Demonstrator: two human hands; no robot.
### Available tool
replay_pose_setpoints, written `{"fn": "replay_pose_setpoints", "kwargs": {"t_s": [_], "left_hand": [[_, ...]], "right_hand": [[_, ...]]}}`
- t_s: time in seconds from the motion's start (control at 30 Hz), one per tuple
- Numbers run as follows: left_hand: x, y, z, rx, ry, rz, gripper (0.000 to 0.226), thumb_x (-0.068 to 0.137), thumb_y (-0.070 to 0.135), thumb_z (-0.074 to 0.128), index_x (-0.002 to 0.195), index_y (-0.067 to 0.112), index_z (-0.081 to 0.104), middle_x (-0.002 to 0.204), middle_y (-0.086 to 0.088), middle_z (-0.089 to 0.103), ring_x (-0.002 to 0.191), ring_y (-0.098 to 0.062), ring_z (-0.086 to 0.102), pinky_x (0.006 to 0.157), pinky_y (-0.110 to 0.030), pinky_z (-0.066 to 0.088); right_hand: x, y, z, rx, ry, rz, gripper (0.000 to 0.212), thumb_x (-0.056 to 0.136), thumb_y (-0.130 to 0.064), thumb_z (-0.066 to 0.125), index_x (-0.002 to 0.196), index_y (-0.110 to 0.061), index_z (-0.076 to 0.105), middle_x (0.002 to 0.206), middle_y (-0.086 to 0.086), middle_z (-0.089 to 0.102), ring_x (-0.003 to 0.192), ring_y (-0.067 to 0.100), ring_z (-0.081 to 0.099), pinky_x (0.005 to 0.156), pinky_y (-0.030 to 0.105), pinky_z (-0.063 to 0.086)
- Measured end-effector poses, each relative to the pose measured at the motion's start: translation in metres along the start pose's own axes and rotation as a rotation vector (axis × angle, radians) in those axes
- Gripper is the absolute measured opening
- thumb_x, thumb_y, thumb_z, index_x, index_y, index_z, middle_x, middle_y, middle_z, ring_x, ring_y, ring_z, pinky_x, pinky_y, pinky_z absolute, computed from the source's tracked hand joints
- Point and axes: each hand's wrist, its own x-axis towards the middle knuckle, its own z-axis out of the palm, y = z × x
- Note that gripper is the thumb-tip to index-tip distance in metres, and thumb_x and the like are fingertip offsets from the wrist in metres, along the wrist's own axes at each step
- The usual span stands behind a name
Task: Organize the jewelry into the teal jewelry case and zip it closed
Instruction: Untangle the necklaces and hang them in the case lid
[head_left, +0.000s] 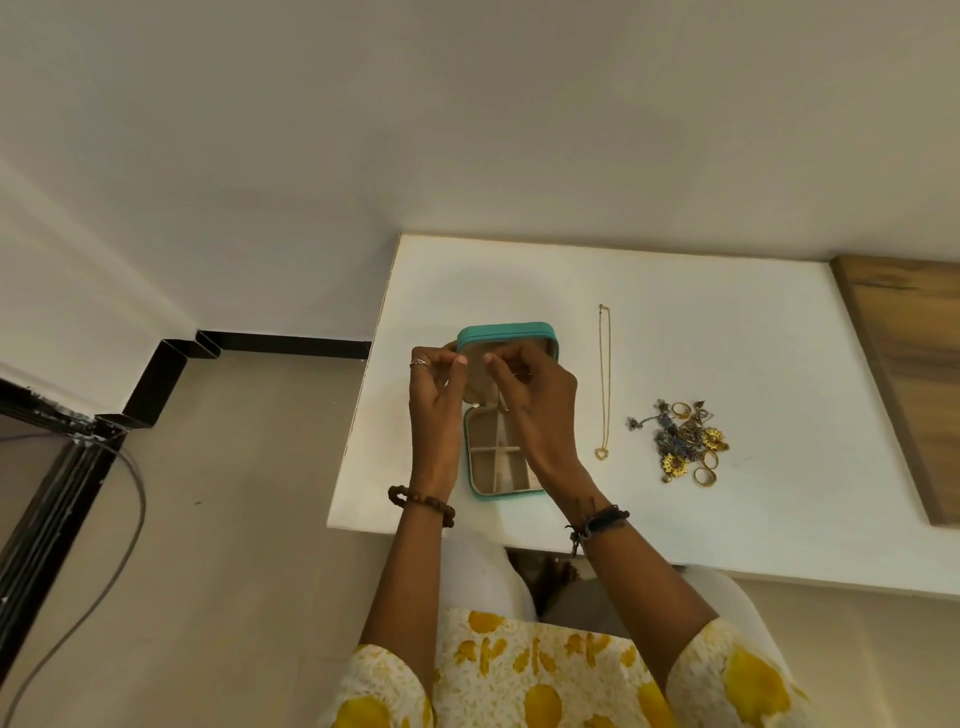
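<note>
You are holding both hands raised over the open teal jewelry case (506, 332), which is lying on the white table (675, 519). Your left hand (435, 392) and right hand (530, 395) are each pinching something very thin between curled fingertips; what it is cannot be made out. Right of the case, a gold necklace (603, 379) is lying straight, and farther right a jewelry heap (685, 441) is sitting.

— How many cases stood on the table (675, 519)?
— One teal jewelry case (506, 332), open, near the left edge.
— Necklaces laid out straight?
— One gold chain (603, 379), mid-table.
— And the rest?
— One tangled heap of jewelry (683, 441) toward the right edge; its pieces could not be counted.
— Hands?
— Two.
</note>
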Motion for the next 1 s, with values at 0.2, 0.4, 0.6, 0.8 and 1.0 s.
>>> {"fn": "replay_pose_setpoints", "kwargs": {"t_s": [0.2, 0.4, 0.6, 0.8, 1.0], "left_hand": [[0.002, -0.011, 0.016, -0.103, 0.06, -0.007, 0.008, 0.098, 0.016, 0.036, 0.094, 0.022, 0.039, 0.096, 0.01, 0.05, 0.085, 0.007, 0.053, 0.076, -0.009, 0.047], [0.005, -0.019, 0.027, -0.129, 0.131, 0.036, 0.014, 0.099, 0.014, 0.036, 0.089, 0.024, 0.036, 0.094, 0.008, 0.048, 0.079, 0.012, 0.054, 0.077, -0.014, 0.049], [0.008, -0.033, 0.028, -0.018, 0.163, 0.079, 0.015, 0.097, 0.015, 0.041, 0.095, 0.03, 0.04, 0.106, 0.0, 0.055, 0.098, -0.009, 0.06, 0.084, -0.025, 0.053], [0.009, -0.033, 0.033, 0.055, 0.248, 0.156, 0.017, 0.095, 0.011, 0.044, 0.091, 0.027, 0.042, 0.098, 0.006, 0.054, 0.092, -0.009, 0.059, 0.081, -0.021, 0.053], [0.012, -0.034, 0.035, 0.093, 0.296, 0.181, 0.021, 0.093, 0.009, 0.05, 0.083, 0.026, 0.042, 0.088, 0.006, 0.056, 0.081, 0.002, 0.058, 0.073, -0.015, 0.051]], "right_hand": [[0.003, 0.001, 0.01, 0.038, -0.012, -0.012, 0.012, 0.093, -0.018, 0.054, 0.09, -0.007, 0.059, 0.088, -0.001, 0.064, 0.081, 0.008, 0.062, 0.068, 0.009, 0.048], [0.001, 0.006, 0.02, 0.074, 0.016, -0.033, 0.009, 0.094, -0.02, 0.052, 0.092, -0.011, 0.053, 0.084, -0.013, 0.058, 0.077, -0.002, 0.058, 0.063, 0.007, 0.046], [0.0, 0.019, 0.024, 0.092, 0.078, -0.034, 0.003, 0.095, -0.021, 0.051, 0.097, -0.018, 0.051, 0.09, -0.021, 0.056, 0.079, 0.003, 0.06, 0.063, 0.012, 0.05], [0.004, 0.027, 0.027, 0.092, 0.106, -0.037, 0.011, 0.093, -0.022, 0.054, 0.093, -0.033, 0.051, 0.091, -0.027, 0.057, 0.082, 0.001, 0.062, 0.07, 0.019, 0.055], [0.006, 0.029, 0.029, 0.079, 0.154, -0.04, 0.012, 0.092, -0.021, 0.056, 0.088, -0.032, 0.053, 0.086, -0.024, 0.059, 0.078, 0.002, 0.063, 0.067, 0.019, 0.054]]}}
